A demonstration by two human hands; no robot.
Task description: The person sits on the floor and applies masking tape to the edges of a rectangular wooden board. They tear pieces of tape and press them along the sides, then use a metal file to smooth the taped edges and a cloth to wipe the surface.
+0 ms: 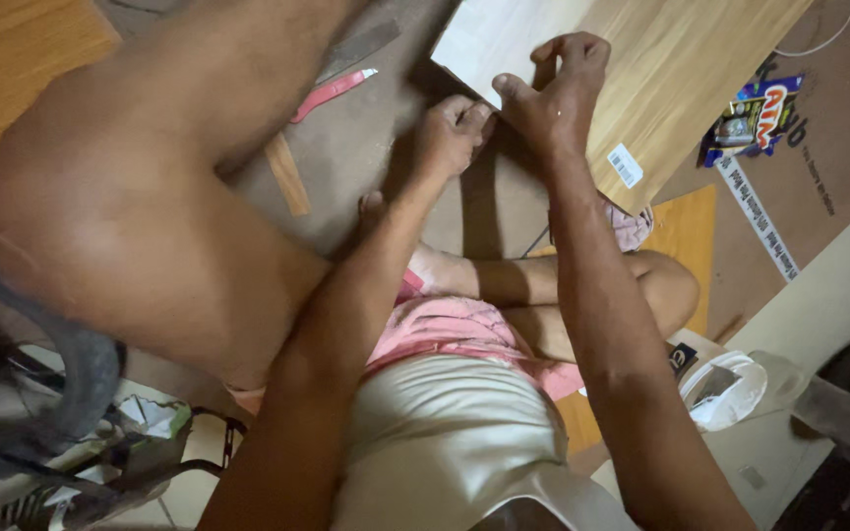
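Brown cardboard (pixel 828 147) covered the floor where I sat, one knee raised, pink shorts (pixel 455 329) bunched at my lap. My right hand (pixel 555 93) gripped the near corner of a pale wood-grain board (pixel 681 59), fingers curled over its edge and thumb pressed to the corner. My left hand (pixel 452 133) was closed in a loose fist just beside that corner, touching the board's edge; I could not tell what it held. A pink-handled tool (pixel 334 91) lay nearby, and a colourful packet (pixel 755 118) rested beyond the board.
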